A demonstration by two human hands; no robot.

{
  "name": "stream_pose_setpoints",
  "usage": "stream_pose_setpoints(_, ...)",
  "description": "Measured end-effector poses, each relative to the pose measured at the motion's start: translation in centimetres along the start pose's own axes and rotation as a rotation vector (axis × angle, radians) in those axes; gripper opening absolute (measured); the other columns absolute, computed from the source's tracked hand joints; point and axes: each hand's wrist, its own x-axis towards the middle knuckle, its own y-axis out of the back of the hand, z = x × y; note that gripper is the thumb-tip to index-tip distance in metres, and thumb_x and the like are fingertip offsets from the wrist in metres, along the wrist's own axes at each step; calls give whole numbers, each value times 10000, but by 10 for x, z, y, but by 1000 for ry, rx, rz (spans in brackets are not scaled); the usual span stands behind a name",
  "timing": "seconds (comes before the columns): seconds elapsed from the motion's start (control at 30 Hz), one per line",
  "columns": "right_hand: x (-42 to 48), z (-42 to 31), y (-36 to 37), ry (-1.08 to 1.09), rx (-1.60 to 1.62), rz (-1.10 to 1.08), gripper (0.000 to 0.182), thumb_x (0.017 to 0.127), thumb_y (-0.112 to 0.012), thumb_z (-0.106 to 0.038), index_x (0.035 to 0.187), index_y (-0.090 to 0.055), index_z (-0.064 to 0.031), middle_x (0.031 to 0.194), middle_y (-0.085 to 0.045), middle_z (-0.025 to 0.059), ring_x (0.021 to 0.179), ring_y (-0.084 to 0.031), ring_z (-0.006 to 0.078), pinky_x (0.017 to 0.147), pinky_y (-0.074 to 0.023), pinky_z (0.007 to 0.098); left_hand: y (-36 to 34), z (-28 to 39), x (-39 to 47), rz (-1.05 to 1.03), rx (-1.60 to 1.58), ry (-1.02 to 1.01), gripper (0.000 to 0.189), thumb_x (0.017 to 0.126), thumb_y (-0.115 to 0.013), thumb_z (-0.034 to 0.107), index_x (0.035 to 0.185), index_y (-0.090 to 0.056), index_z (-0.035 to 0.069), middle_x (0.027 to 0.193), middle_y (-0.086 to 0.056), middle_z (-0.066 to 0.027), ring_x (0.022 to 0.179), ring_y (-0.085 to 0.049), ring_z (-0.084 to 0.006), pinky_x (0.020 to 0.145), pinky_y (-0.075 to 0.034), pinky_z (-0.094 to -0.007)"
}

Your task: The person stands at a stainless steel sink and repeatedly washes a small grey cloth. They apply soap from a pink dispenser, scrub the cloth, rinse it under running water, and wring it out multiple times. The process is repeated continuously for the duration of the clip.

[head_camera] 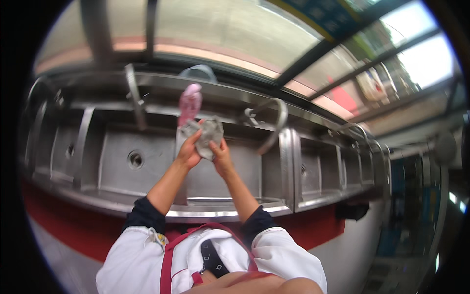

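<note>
Both hands grip a crumpled grey cloth (209,136) above a stainless steel sink basin (235,172). My left hand (190,150) holds its left side, the thumb lying across the fabric. On the right side, my right hand (221,154) pinches it with the thumb on top. Just beyond the cloth a pink item (190,101), perhaps a rubber glove or a cloth, lies over the back ledge by the divider between two basins. Blur hides its exact kind.
Curved faucets (136,95) rise along the back, one metal spout (281,123) arching over the right of this basin. To the left is a basin with a drain (136,160). A bluish-grey container (200,72) stands behind the ledge, below framed windows (227,33). More basins (319,169) continue rightward.
</note>
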Motion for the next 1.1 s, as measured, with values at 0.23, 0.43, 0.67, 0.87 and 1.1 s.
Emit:
stream_pose_setpoints(0.23, -60, -34, 45, 607, -930, 361, 381, 641, -536, 51, 983, -663, -59, 943, -616, 91, 897, -599, 255, 843, -472, 295, 51, -77, -17, 110, -314, 233, 714, 828, -624, 518, 1393, -385, 153, 1383, -460, -104, 1270, -436, -269, 1079, -320, -424)
stream_pose_setpoints(0.43, -113, -38, 12, 664, -1450, 302, 280, 753, -667, -343, 824, -637, -74, 941, -620, 140, 888, -619, 304, 737, -496, 421, 47, -133, 8, -88, -120, 367, 574, 928, -463, 514, 1396, -389, 188, 1455, -370, -115, 1333, -357, -282, 1102, -281, -478)
stream_pose_setpoints(0.67, -92, -62, 40, 424, -1271, 628, 312, 811, -595, -340, 809, -645, -32, 846, -654, 204, 836, -639, 367, 836, -464, 466, 11, -162, 28, -212, 48, 433, 544, 975, -348, 499, 1411, -374, 176, 1460, -362, -119, 1351, -333, -260, 1103, -271, -465)
stream_pose_setpoints(0.87, -96, -85, 36, 577, -1201, 617, 332, 807, -586, -330, 700, -634, -19, 789, -667, 181, 790, -649, 361, 818, -469, 449, -25, -187, 7, -364, 49, 427, 601, 946, -394, 520, 1428, -335, 166, 1495, -289, -124, 1351, -324, -293, 1098, -267, -504)
stream_pose_setpoints(1.1, -115, -131, 67, 378, -843, 501, 331, 741, -664, -367, 682, -636, -42, 684, -637, 165, 668, -628, 359, 607, -494, 415, -42, -197, -3, -53, 35, 525, 473, 988, -357, 415, 1344, -418, 109, 1305, -498, -78, 1197, -484, -230, 1050, -344, -446)
